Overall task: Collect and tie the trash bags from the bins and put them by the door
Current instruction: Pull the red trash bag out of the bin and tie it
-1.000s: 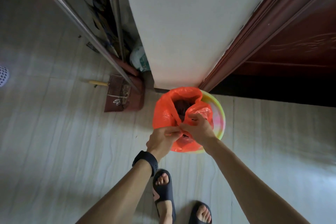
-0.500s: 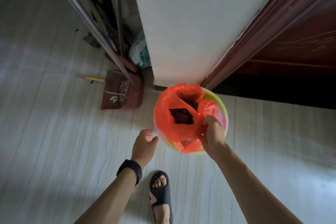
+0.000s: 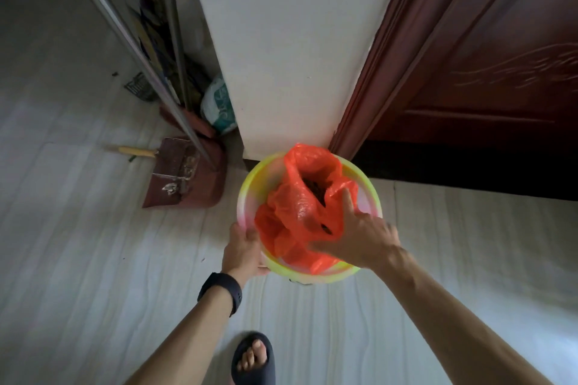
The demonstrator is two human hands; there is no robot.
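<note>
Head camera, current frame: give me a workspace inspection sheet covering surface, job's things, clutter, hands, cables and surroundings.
Surface: pale tiled floor, bare near the bin.
Job's things: orange trash bag in the yellow-green bin, mouth open, untied.
Clutter: dustpan and a white packet by the wall.
Hands: left hand grips the bin rim; right hand spread on the bag.
Cables: nothing seen.
Surroundings: white wall, dark red door at right.
</note>
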